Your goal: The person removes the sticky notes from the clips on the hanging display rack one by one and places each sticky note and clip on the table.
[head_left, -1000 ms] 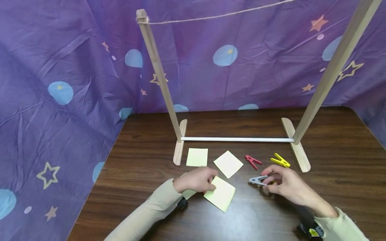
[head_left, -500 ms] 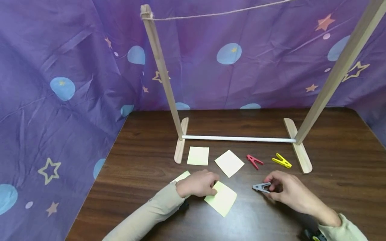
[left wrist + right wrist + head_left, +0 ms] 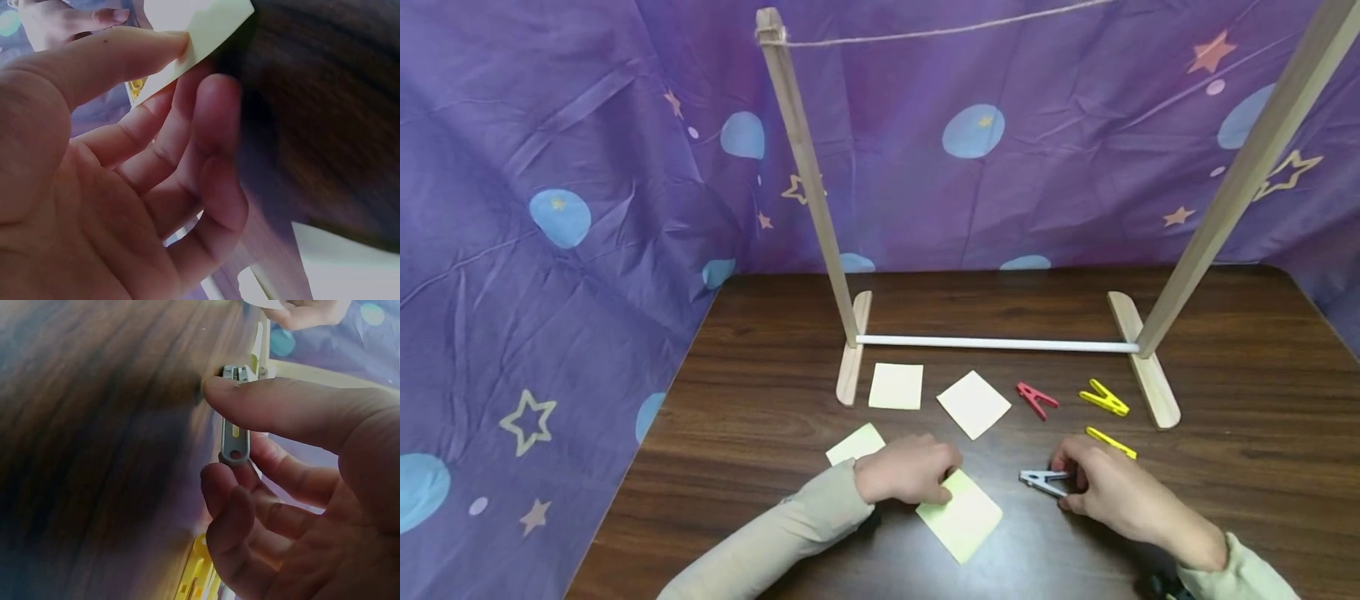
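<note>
My left hand [image 3: 910,471] pinches a corner of a pale yellow sticky note [image 3: 966,521] between thumb and fingers. In the left wrist view the thumb presses flat on that note [image 3: 215,25], and the other fingers curl beneath. My right hand [image 3: 1108,492] holds a grey clothespin [image 3: 1036,478] by its handle end, the nose pointing left toward the note. Seen from the right wrist, the thumb lies across the clothespin [image 3: 236,444]. A yellow clothespin [image 3: 1110,442] lies just behind the right hand. Part of another note [image 3: 856,444] shows beyond the left wrist.
A wooden stand with two posts [image 3: 808,175] and a white bottom rod [image 3: 1000,342] rises behind. String [image 3: 940,32] runs from its left post top. Two more notes lie in front, one square-on [image 3: 896,386], one turned [image 3: 973,404]. Red [image 3: 1036,399] and yellow [image 3: 1103,397] clothespins lie right.
The left hand and its note have come slightly right and nearer. My right hand, with the grey clothespin, has lowered, and the second yellow clothespin now shows more fully behind it.
</note>
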Available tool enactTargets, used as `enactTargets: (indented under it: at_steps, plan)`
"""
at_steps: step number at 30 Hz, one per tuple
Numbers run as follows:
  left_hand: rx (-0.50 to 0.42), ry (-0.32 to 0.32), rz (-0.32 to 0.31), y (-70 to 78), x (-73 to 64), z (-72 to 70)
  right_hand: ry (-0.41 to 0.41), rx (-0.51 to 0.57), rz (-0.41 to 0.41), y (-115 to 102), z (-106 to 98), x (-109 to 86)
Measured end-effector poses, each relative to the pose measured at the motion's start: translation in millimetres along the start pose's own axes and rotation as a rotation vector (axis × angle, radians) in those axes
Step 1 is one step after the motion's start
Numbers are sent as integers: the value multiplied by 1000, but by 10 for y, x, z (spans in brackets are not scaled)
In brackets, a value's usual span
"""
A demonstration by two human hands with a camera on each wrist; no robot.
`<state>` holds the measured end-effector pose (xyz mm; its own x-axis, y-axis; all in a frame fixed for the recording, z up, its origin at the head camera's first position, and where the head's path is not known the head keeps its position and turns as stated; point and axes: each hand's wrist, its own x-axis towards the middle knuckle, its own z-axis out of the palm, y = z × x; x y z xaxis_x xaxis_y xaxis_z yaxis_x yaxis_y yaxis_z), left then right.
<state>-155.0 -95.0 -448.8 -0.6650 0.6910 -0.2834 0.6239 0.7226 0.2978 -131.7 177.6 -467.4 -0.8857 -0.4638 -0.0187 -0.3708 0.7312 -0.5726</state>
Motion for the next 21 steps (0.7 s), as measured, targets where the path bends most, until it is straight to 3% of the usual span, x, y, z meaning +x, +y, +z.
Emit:
enactTargets:
  at_steps: [4, 11, 15, 21]
  plan:
    - [-12, -22, 4, 15, 17, 28, -20, -29, 18, 22, 26, -9]
    - [19, -5, 9, 18, 26, 56, -47, -31, 14, 40, 45, -12]
    - [-6, -7, -2, 19, 30, 65, -52, -32, 9, 36, 41, -15]
    - [-31, 4, -23, 28, 26, 87, -30, -53, 46, 22, -135, -8]
